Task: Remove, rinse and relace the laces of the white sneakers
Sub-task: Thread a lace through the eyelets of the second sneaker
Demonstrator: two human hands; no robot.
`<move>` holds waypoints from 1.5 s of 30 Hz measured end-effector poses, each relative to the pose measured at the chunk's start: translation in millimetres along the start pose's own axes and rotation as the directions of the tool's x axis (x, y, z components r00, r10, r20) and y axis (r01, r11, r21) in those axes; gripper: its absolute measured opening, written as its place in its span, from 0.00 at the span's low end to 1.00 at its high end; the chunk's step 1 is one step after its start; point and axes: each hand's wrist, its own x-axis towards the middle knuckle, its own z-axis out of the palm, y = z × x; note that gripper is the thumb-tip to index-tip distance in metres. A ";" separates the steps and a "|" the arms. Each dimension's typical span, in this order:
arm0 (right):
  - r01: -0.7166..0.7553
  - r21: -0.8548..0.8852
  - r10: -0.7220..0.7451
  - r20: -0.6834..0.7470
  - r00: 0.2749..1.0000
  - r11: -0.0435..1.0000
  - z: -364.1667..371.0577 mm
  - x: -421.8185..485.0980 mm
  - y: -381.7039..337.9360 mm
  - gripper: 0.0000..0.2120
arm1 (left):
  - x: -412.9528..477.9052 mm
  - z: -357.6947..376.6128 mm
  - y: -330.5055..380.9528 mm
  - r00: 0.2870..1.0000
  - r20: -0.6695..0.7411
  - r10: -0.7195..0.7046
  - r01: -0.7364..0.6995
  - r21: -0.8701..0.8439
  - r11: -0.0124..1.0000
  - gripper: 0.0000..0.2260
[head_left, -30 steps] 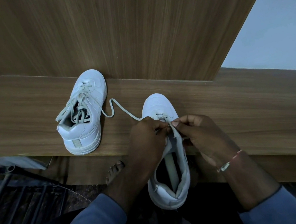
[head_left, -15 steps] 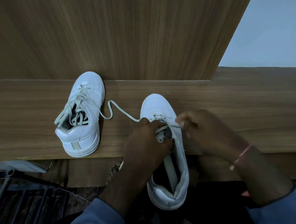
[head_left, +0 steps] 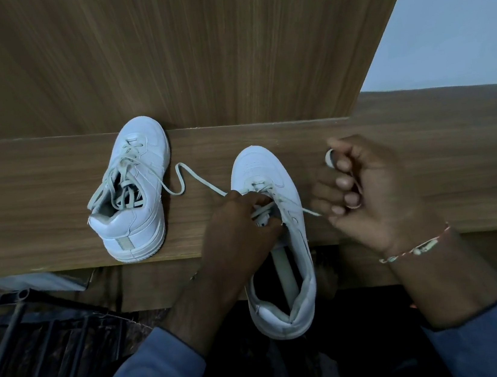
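Note:
Two white sneakers sit on a wooden ledge (head_left: 427, 164). The left sneaker (head_left: 137, 190) is laced, its toe against the wooden panel. The right sneaker (head_left: 271, 204) hangs its heel over the ledge's front edge. My left hand (head_left: 239, 221) grips it at the eyelets and tongue. A grey-white lace (head_left: 189, 180) trails from under that hand toward the left sneaker. My right hand (head_left: 364, 189) is off to the shoe's right, fingers curled round the other lace end, which runs taut from the eyelets.
A tall wooden panel (head_left: 190, 47) rises behind the ledge. A pale wall (head_left: 455, 18) shows at the upper right. Dark metal bars (head_left: 33, 337) lie on the floor at the lower left. A bare foot is partly hidden under my left forearm.
My right hand has moved right, away from the eyelets, drawing the lace end out with it. My left hand stays on the right sneaker.

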 end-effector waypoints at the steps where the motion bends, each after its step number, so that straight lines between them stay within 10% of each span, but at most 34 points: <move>1: 0.061 -0.293 -0.081 -0.055 0.995 0.954 -1.2 4.1 5.6 0.19 | 0.5 0.0 -0.8 1.000 0.002 -0.005 0.004 0.008 1.000 0.14; 3: 0.194 -0.849 -0.337 0.020 0.941 0.491 -9.7 12.6 15.4 0.15 | 1.3 1.0 -2.2 1.000 0.011 -0.006 0.006 0.026 1.000 0.13; 5: 0.251 -0.955 -0.311 0.194 0.931 0.156 -17.2 19.6 25.4 0.03 | 2.0 1.2 -3.3 1.000 0.009 0.003 -0.004 0.036 0.999 0.13; 12: 0.235 -0.961 -0.176 0.258 0.950 -0.146 -21.9 21.6 26.7 0.16 | 0.4 -2.7 -1.8 0.999 -0.003 0.042 -0.042 0.007 0.999 0.10; 13: 0.224 -0.972 -0.199 0.232 0.952 -0.064 -20.4 20.7 25.9 0.16 | -0.2 -3.1 -0.8 1.000 -0.006 0.029 -0.029 0.001 1.000 0.10; 15: 0.218 -0.864 -0.238 0.118 0.964 0.455 -10.8 16.7 22.7 0.15 | -0.7 -3.5 0.3 1.000 -0.011 0.006 -0.006 0.002 1.000 0.11; 17: 0.159 -0.195 -0.141 0.100 0.985 0.968 -1.6 12.1 14.1 0.12 | -1.3 -3.1 0.1 1.000 -0.022 0.023 -0.022 0.018 1.000 0.12; 19: 0.105 0.173 -0.120 0.079 0.990 0.979 0.7 8.1 6.3 0.16 | -1.2 -2.7 -0.2 0.999 -0.022 0.039 -0.038 0.027 0.999 0.12; 21: 0.161 -0.184 -0.173 -0.055 0.983 0.970 -0.9 10.0 7.1 0.17 | -1.1 -1.9 -1.4 0.998 -0.027 0.050 -0.050 0.012 0.999 0.12; 23: 0.178 -0.802 -0.316 -0.014 0.949 0.571 -7.2 15.8 14.4 0.11 | -0.7 -1.2 -1.2 0.997 -0.047 0.056 -0.055 0.015 0.998 0.11; 25: 0.180 -0.969 -0.229 0.138 0.964 0.172 -13.9 19.7 23.9 0.05 | -0.7 0.1 -1.4 0.996 -0.064 0.058 -0.057 0.014 0.998 0.11; 30: 0.208 -0.966 -0.093 0.224 0.970 -0.153 -15.6 14.7 27.8 0.06 | -3.2 -3.1 3.8 0.997 -0.077 0.013 -0.015 -0.022 1.000 0.22; 32: 0.206 -0.975 -0.182 0.218 0.959 -0.082 -12.4 14.5 26.3 0.07 | -3.6 -4.4 6.6 0.997 -0.077 -0.015 0.013 -0.032 0.999 0.22; 35: 0.220 -0.890 -0.412 0.040 0.910 0.400 -4.1 15.0 23.4 0.09 | -2.3 -3.9 6.6 0.996 -0.086 -0.006 0.006 0.001 1.000 0.17; 38: 0.203 -0.191 -0.228 -0.118 0.967 0.960 1.1 16.8 18.6 0.15 | -0.9 -3.5 5.8 0.997 -0.081 0.013 -0.009 0.046 0.999 0.22; 40: 0.152 0.120 -0.132 -0.156 0.979 0.981 -0.2 18.8 15.0 0.16 | -1.9 -4.0 6.7 0.996 -0.083 0.037 -0.030 0.086 0.996 0.23; 45: 0.149 -0.166 -0.194 -0.300 0.934 0.975 1.1 26.6 16.2 0.17 | -2.4 -0.8 6.1 0.999 -0.033 0.038 -0.035 0.087 0.996 0.13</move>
